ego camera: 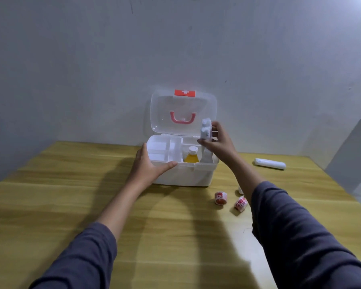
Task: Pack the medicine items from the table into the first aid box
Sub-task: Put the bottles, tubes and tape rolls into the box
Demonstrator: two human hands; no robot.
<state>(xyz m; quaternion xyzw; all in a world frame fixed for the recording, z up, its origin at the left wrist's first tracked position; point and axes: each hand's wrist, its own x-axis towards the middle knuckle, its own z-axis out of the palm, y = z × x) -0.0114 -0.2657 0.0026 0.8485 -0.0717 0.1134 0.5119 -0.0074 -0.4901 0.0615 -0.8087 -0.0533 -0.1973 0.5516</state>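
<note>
A person's right hand (217,142) pinched a small white packet (206,130) between thumb and fingers, upright above the right side of the open box (183,176). The left hand (148,165) lay spread against the box's front left corner, gripping nothing. Inside, a yellow bottle (191,156) stood beside a white tray (165,150). Two red-and-white rolls (230,200) and a white tube (270,163) lay on the table (71,184) to the right; the left stood bare.
</note>
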